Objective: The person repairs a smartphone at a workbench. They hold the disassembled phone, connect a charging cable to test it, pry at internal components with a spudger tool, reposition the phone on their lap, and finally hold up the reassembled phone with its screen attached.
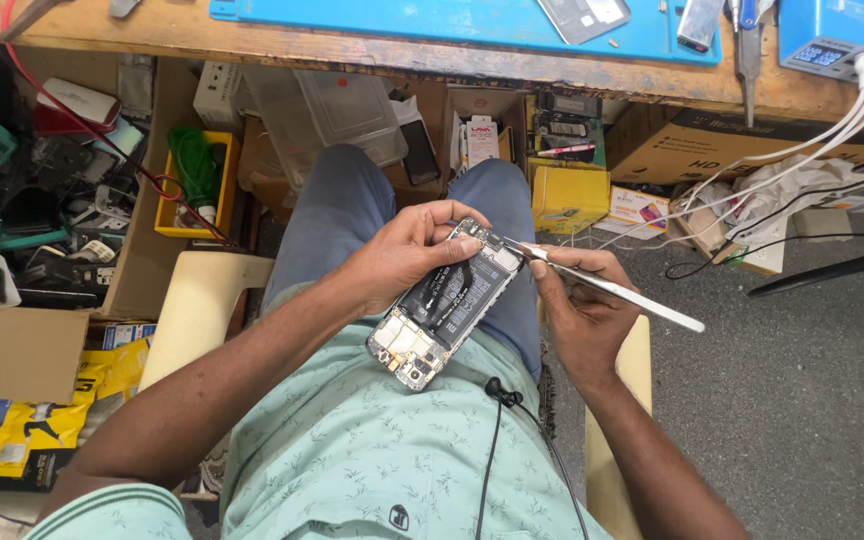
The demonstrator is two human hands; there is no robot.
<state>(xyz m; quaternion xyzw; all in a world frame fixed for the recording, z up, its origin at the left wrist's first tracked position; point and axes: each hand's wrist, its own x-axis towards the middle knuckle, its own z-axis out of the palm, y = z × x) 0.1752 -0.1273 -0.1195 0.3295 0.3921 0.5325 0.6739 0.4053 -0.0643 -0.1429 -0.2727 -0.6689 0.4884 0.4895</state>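
Over the lap, the left hand (pixel 407 255) has its grip clenched around an opened phone (pixel 447 305), back cover off and battery showing, fingers curled over its top edge. Just right of the phone, the right hand (pixel 577 300) pinches metal tweezers (pixel 602 287), tips touching the phone's upper corner. Well above the phone runs the wooden tabletop (pixel 372 50) with a blue mat (pixel 432 20)

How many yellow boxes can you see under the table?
2. One yellow bin with green stuff in it sits left of the person's knees. One yellow box sits right of them, under the bench edge. More may hide in the clutter.
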